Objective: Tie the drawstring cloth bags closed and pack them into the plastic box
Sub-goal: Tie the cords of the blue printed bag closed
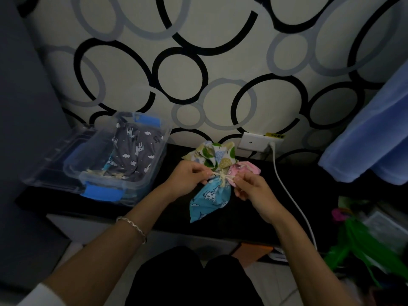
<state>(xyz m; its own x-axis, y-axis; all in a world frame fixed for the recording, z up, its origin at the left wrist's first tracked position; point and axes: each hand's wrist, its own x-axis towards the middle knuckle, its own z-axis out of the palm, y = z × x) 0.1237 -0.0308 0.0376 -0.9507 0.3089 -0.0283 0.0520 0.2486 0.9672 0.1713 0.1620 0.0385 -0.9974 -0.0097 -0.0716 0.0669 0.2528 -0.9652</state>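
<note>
Turquoise cloth drawstring bag with white dinosaur print lies mid black tabletop, between both hands. Neck gathered tight, cream cord wrapped round it. Long axis diagonal: neck points away and right, base toward person and left. Left hand pinches cord at neck; right hand pinches other cord end, fingers curled.

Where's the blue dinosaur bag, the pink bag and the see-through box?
blue dinosaur bag (209, 199): head view, on the middle of its cloth body.
pink bag (248, 168): head view, on the middle of its visible pink cloth.
plastic box (123, 181): head view, on its near rim.
</note>
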